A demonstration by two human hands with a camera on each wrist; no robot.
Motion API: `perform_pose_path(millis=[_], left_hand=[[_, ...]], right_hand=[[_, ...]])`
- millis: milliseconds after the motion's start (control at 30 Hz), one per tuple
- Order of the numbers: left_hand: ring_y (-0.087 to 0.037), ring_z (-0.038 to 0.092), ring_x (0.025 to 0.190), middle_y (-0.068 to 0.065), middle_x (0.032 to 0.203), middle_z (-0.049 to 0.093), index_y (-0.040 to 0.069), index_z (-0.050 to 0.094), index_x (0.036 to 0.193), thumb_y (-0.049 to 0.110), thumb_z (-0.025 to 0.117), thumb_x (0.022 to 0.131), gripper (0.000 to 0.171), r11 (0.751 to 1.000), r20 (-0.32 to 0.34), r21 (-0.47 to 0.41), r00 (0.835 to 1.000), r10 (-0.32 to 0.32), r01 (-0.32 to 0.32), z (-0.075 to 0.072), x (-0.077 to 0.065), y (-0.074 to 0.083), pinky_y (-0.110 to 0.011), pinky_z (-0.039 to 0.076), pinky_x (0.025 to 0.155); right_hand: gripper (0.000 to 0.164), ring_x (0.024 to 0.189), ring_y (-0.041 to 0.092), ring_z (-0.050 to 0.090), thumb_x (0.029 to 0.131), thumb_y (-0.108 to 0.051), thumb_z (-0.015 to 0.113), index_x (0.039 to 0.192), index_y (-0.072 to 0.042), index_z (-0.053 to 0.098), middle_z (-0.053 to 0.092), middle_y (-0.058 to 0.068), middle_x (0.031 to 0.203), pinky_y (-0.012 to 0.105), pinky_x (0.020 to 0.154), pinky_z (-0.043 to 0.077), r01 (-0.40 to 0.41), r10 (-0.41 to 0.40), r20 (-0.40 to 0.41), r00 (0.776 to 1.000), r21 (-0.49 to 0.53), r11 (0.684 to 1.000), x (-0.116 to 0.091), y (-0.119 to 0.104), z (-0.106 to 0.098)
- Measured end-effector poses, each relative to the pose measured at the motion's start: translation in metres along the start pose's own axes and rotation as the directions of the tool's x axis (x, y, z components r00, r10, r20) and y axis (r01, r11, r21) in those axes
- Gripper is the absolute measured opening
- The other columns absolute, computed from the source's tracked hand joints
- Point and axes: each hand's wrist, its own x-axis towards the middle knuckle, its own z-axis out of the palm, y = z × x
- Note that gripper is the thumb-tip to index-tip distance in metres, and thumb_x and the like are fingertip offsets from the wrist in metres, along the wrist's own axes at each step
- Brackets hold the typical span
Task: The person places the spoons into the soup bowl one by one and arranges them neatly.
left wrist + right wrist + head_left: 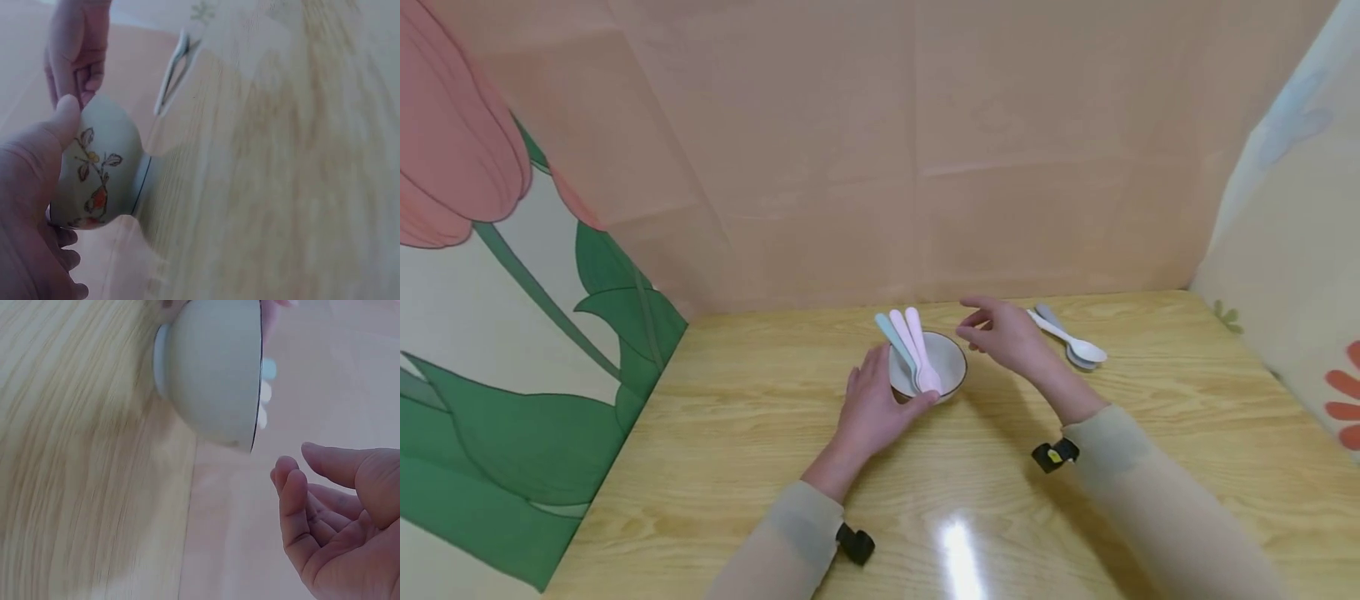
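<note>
In the head view, the left hand (pixel 880 402) grips the ceramic bowl (pixel 949 357) from its left side, with the thumb along the near edge, and the bowl stands on the wooden bench (pixel 700 450) in front of the person. Inside it lean three spoons: one blue spoon (pixel 896 340), the left pink spoon (pixel 903 329) and the right pink spoon (pixel 913 325), all with handles rising over the far left edge. The right hand (pixel 1006 335) is in the air just beside the bowl and holds nothing; to the right of it, a white spoon (pixel 1087 351) lies partly over a grey spoon (pixel 1049 317). I think the left hand should hold firmly but not push sideways, because the leaning handles may slide. In the left wrist view, the thumb lies at the bowl's edge, above the painted branch (pixel 95 164), and the other fingers are curled, partly hidden behind; this seems a stable grip. In the right wrist view, the right thumb and fingertips are slightly apart and do not touch the bowl, whose foot appears to rest on the bench. It would be wise to pinch any spoon near its handle end and move it gently, so that it does not knock the others.
</note>
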Motion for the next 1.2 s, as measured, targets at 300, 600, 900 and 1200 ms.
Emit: perform_pose_path(millis=[300, 600, 900, 1200], left_hand=[[-0.03, 0.039, 0.159, -0.013, 0.17, 0.045, 0.01, 0.032, 0.172, 0.062, 0.082, 0.095, 0.106, 1.0, -0.007, -0.013, 1.0, 0.018, -0.018, 0.002, -0.002, 0.0, -0.066, 0.021, 0.13], [-0.04, 0.029, 0.164, -0.015, 0.173, 0.041, 0.008, 0.03, 0.173, 0.064, 0.08, 0.095, 0.108, 0.999, -0.005, -0.043, 1.0, 0.023, -0.023, 0.006, -0.001, -0.004, -0.067, 0.02, 0.13], [-0.031, 0.032, 0.163, -0.012, 0.174, 0.041, 0.013, 0.027, 0.174, 0.065, 0.08, 0.095, 0.109, 0.999, 0.004, -0.049, 1.0, 0.014, -0.014, 0.006, 0.0, -0.005, -0.064, 0.019, 0.131], [-0.031, 0.036, 0.161, -0.014, 0.174, 0.04, 0.01, 0.029, 0.173, 0.065, 0.08, 0.095, 0.109, 0.998, 0.003, -0.055, 1.0, 0.012, -0.012, 0.006, -0.001, -0.006, -0.063, 0.019, 0.131]], right_hand=[[0.057, 0.096, 0.028, 0.078, 0.11, -0.025, 0.072, 0.159, -0.002, 0.055, 0.076, 0.02, 0.127, 0.04, 0.076, 0.059, -0.012, 0.007, -0.052, 0.999, -0.102, 0.995, -0.011, 0.03, -0.029], [0.063, 0.096, 0.032, 0.078, 0.11, -0.036, 0.071, 0.158, 0.001, 0.054, 0.075, 0.023, 0.129, 0.038, 0.074, 0.056, -0.037, 0.026, -0.083, 0.996, -0.142, 0.989, -0.019, 0.058, -0.054], [0.063, 0.112, 0.044, 0.072, 0.112, -0.04, 0.068, 0.157, 0.002, 0.055, 0.072, 0.027, 0.133, 0.062, 0.094, 0.054, -0.068, 0.048, -0.111, 0.993, -0.178, 0.982, -0.019, 0.076, -0.071], [0.055, 0.116, 0.048, 0.068, 0.111, -0.034, 0.07, 0.15, 0.003, 0.061, 0.074, 0.027, 0.126, 0.067, 0.097, 0.05, -0.067, 0.035, -0.155, 0.987, -0.209, 0.976, -0.017, 0.099, -0.08]])
